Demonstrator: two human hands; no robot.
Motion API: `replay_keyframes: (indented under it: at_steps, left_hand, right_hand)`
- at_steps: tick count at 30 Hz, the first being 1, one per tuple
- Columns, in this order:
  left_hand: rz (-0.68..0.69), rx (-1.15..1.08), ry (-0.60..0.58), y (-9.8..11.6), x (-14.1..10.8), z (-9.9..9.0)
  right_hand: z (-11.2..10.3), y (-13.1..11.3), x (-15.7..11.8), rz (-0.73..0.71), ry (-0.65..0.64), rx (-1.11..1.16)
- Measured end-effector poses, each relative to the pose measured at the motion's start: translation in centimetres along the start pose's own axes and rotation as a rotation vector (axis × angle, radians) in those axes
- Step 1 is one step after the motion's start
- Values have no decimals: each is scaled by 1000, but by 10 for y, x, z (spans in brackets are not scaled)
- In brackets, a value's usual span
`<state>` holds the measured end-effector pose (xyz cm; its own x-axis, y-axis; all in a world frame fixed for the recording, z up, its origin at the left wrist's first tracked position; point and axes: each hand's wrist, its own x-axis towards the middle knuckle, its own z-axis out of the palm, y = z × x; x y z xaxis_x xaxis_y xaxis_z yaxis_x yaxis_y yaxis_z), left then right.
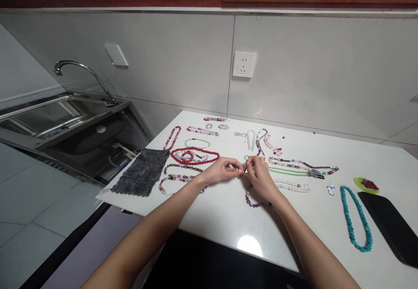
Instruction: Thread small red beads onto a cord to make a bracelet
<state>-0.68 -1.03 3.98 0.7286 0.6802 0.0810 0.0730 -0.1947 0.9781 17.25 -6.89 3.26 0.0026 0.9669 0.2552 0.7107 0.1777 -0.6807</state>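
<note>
My left hand (222, 170) and my right hand (260, 176) meet above the middle of the white counter, fingertips pinched together. Between them shows a short run of small red beads (244, 168), gripped from both sides; any thread is too fine to see. Under my right hand lies a dark multicoloured bead strand (253, 203), partly covered by it. A large red bead necklace (196, 162) rests just left of my left hand. Right of my right hand, a light green bead strand (292, 172) stretches beside pale bead strands (291, 184).
A dark grey cloth (143, 172) covers the counter's left end, near a metal sink (42, 117). At the right are a turquoise necklace (355, 219), a black phone-like slab (392, 228) and a yellow-green dish (359, 181) of dark red beads. Loose beads (277, 151) lie toward the back.
</note>
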Motion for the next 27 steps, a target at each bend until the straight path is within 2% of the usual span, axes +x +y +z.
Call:
replay_keyframes:
  at_steps: [4, 9, 12, 16, 27]
  left_hand:
    - [17, 17, 13, -1, 1, 0]
    - [37, 42, 168, -6, 5, 0]
    - [32, 39, 226, -10, 7, 0]
    - [1, 10, 198, -12, 5, -2]
    - [-24, 101, 174, -17, 3, 0]
  right_hand:
    - [0, -1, -1, 10, 27, 21]
    - [-2, -5, 0, -24, 89, 172]
    - [-5, -5, 0, -77, 124, 188]
    - [-6, -1, 2, -102, 156, 212]
    - [-4, 5, 2, -42, 18, 294]
